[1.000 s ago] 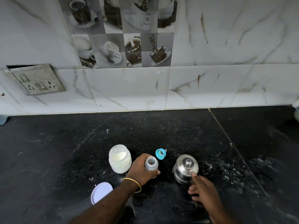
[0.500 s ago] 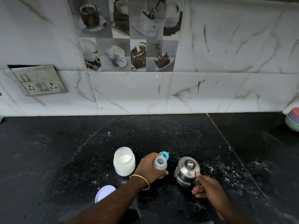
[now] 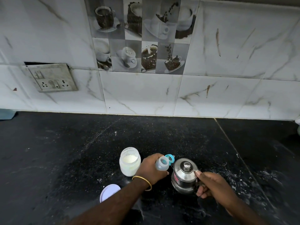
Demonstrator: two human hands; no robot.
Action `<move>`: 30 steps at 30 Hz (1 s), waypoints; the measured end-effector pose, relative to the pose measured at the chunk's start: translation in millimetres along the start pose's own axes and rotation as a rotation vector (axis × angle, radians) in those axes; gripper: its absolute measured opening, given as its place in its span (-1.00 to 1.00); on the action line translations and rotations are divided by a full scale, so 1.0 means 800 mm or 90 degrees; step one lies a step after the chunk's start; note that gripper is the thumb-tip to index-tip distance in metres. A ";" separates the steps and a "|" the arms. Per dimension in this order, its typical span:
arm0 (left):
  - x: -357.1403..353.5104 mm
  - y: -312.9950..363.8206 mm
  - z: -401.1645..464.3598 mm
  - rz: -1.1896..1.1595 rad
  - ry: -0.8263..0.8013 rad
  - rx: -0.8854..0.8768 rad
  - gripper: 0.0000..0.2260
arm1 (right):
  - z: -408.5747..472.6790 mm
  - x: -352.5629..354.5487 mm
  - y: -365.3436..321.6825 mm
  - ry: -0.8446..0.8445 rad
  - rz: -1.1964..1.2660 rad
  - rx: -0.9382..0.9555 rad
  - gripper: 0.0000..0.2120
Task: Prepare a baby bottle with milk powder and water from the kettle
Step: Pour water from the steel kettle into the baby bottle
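Left hand: our left hand (image 3: 150,169) holds the baby bottle (image 3: 162,165) with the fingers curled round its body. The bottle is open at the top and leans a little toward the kettle.

Right hand: our right hand (image 3: 211,184) grips the handle of the steel kettle (image 3: 185,175), and the thumb lies up near the lid.

What has changed: a moment ago our right hand only touched the side of the kettle with loose fingers. Now it is closed round the handle, and the kettle stands nearer to the bottle than before. We cannot tell if the kettle is already off the counter (image 3: 81,151) or stands on it.

Bottle and kettle: the spout points toward the mouth of the bottle, and the two are just beside each other. We see no water running yet.

Milk powder: the powder jar (image 3: 129,161) stands open just to the left of our left hand, with white powder inside. Its pale lid (image 3: 109,191) lies flat on the counter, nearer to us.

Bottle cap: the blue cap with the teat (image 3: 170,158) lies on the counter just behind the bottle.

Meaning for the task: we judge that the step of pouring water is about to begin. We cannot see if powder is already in the bottle.

Care: the mouth of the bottle is narrow, so the spout must come right over it, or water may spill on the counter.
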State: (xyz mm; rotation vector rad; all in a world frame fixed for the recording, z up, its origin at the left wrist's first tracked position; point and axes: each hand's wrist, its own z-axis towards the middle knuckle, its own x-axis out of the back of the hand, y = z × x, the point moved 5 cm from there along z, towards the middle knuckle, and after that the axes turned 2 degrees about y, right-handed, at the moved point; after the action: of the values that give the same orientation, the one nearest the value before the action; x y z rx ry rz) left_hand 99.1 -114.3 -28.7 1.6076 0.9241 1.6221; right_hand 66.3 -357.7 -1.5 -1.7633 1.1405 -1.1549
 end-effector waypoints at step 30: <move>0.001 -0.022 0.000 -0.041 0.025 -0.020 -0.53 | 0.036 -0.003 -0.104 -0.060 -0.367 0.103 -0.51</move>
State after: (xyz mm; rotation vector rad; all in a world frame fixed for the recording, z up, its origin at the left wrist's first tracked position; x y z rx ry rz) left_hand 99.1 -104.4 -43.2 1.5143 0.9561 1.6203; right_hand 116.3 -324.2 62.4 -2.0529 0.4677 -1.4242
